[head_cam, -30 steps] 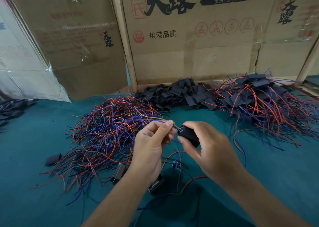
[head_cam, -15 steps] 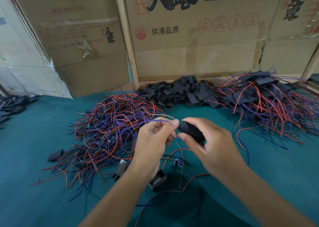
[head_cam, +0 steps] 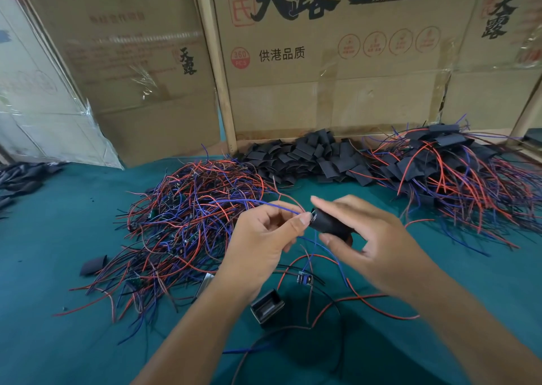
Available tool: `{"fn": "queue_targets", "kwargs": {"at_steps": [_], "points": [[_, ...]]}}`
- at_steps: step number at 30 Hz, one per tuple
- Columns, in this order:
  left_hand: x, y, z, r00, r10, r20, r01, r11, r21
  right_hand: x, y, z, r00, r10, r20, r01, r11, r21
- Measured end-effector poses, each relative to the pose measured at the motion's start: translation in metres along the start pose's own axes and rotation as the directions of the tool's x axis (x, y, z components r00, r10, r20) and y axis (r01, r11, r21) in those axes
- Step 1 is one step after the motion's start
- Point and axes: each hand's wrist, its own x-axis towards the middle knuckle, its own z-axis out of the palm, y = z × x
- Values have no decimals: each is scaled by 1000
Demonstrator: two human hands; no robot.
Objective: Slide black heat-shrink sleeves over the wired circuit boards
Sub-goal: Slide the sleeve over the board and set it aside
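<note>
While both forearms are reaching in from the bottom of the frame, the right hand (head_cam: 378,238) is gripping a black heat-shrink sleeve (head_cam: 330,223) at centre frame, thumb curled beneath it and the other fingers wrapping over its top, with the index finger lying almost straight along it. The sleeve's open mouth is facing left. The left hand (head_cam: 264,244) is meeting that mouth, its thumb and forefinger pinching a blue wire (head_cam: 264,204) just at the opening while the remaining fingers are curling loosely into the palm. Whether a circuit board is already lying inside the sleeve cannot be told.

Below the hands, a small blue circuit board (head_cam: 303,277) with red and dark leads is lying on the green table covering (head_cam: 44,267), and a short black box-like part (head_cam: 267,308) is sitting just below it. At left of centre a tangled heap of red and blue wired boards (head_cam: 187,220) is spreading across the cloth; a single loose sleeve (head_cam: 93,265) is lying at its left edge. Along the upper centre a pile of flat black sleeves (head_cam: 311,159) is resting against the cardboard boxes (head_cam: 337,97), and at upper right a heap of sleeved assemblies (head_cam: 457,173) is trailing its wires.
</note>
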Motion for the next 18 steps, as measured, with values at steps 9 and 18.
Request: {"fn": "queue_targets", "kwargs": {"at_steps": [9,18], "points": [[-3,-7,13,992,16,-122,-12,999,38,-4,-2,8,994,-32,-105,1,959,-282],[-6,-7,15,979,-127,-157,122,992,-43,-5,2,15,992,-51,-119,11,949,-315]]}}
